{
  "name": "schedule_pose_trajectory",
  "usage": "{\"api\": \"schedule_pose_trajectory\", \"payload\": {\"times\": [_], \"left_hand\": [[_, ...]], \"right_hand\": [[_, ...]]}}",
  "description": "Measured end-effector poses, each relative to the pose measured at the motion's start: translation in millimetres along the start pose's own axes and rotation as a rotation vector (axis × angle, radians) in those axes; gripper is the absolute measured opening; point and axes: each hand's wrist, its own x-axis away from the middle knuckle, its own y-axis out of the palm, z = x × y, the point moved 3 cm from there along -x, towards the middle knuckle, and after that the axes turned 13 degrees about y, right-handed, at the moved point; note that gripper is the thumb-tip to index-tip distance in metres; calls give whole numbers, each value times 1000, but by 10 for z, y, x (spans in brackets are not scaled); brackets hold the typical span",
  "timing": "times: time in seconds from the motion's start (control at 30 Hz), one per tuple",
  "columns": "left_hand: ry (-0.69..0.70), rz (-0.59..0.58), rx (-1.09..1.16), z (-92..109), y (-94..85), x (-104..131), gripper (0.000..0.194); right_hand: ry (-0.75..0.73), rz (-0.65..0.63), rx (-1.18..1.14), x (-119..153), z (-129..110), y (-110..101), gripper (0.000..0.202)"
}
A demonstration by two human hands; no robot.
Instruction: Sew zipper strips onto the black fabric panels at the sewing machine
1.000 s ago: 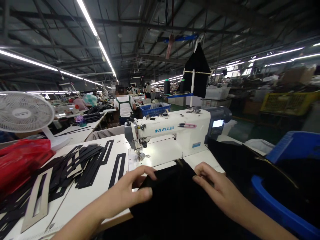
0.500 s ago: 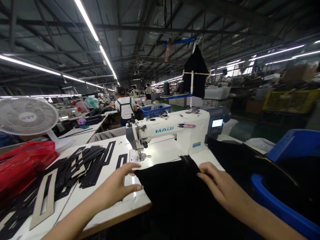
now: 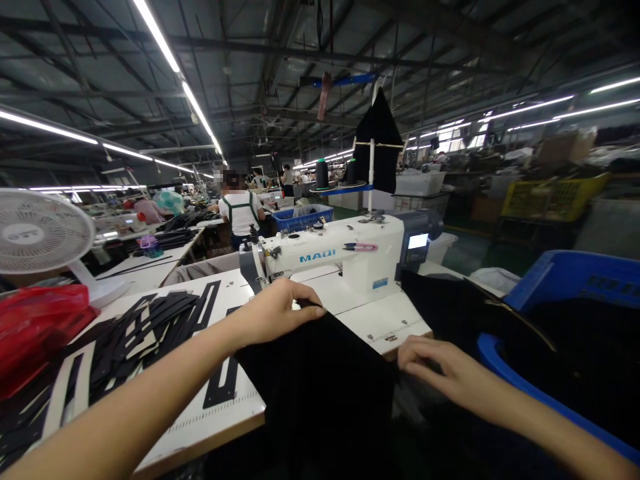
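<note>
My left hand (image 3: 280, 310) pinches the upper edge of a black fabric piece (image 3: 330, 387) in front of the white sewing machine (image 3: 325, 250), hiding the needle area. The fabric hangs down past the table's front edge. At the fabric's right side, past the table edge, is my right hand (image 3: 430, 367), its fingers curled together; whether cloth is between them is hard to make out. A black strip with a slot (image 3: 223, 387) lies on the white table (image 3: 200, 427), left of the fabric.
Slotted black and beige pieces (image 3: 150, 327) are heaped on the left, beside a red plastic bag (image 3: 45, 333) and a white fan (image 3: 45, 233). A blue bin (image 3: 555, 280) with black fabric stands on the right. A person (image 3: 241, 210) is beyond the machine.
My left hand has moved right and up and closed on the fabric's edge. The fabric has swung off the machine bed, with its right side lower. The view has shifted slightly to the right.
</note>
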Motion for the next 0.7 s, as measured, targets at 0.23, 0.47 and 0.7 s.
{"api": "schedule_pose_trajectory", "payload": {"times": [0.23,0.47,0.7], "left_hand": [[105,-78,-118,183,-223,-348,18],[133,-61,-255,159,-304,-294,16],[166,-6,-413,17,-285,-274,13]], "right_hand": [[95,328,-100,30,92,-409,49],[106,225,36,-226,-44,-263,32],[40,141,-116,-254,-76,-31,63]]}}
